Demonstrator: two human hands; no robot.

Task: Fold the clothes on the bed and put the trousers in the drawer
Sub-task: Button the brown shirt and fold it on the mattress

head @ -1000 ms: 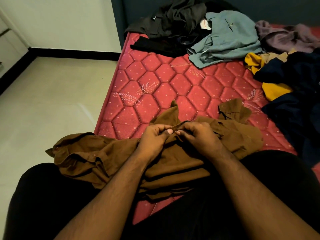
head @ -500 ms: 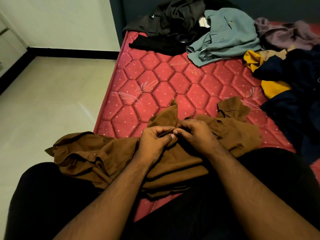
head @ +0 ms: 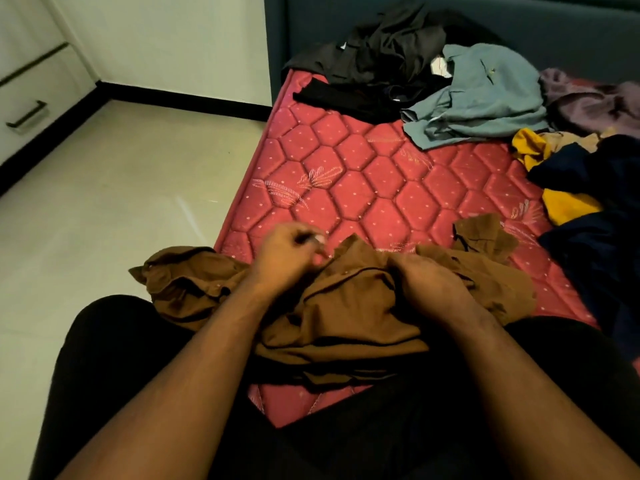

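A crumpled brown shirt (head: 346, 306) lies across my lap and the near edge of the red quilted mattress (head: 363, 188). My right hand (head: 429, 282) rests on its middle, fingers curled into the cloth at a dark seam. My left hand (head: 287, 254) is lifted at the shirt's left side, blurred, with its fingers curled. Whether it pinches any cloth I cannot tell. One brown sleeve (head: 180, 285) hangs over the bed's left edge. White drawers with a dark handle (head: 24, 116) stand at the far left.
Unfolded clothes lie at the head of the bed: black garments (head: 374, 64), a grey-blue shirt (head: 485, 95), a mauve piece (head: 595, 102), a yellow garment (head: 564, 202) and dark navy clothes (head: 606, 237). Pale tiled floor (head: 104, 209) lies to the left.
My left hand has come away from my right hand, moving left and up. The right hand stays on the brown shirt. The view has tilted, bringing the drawers into sight.
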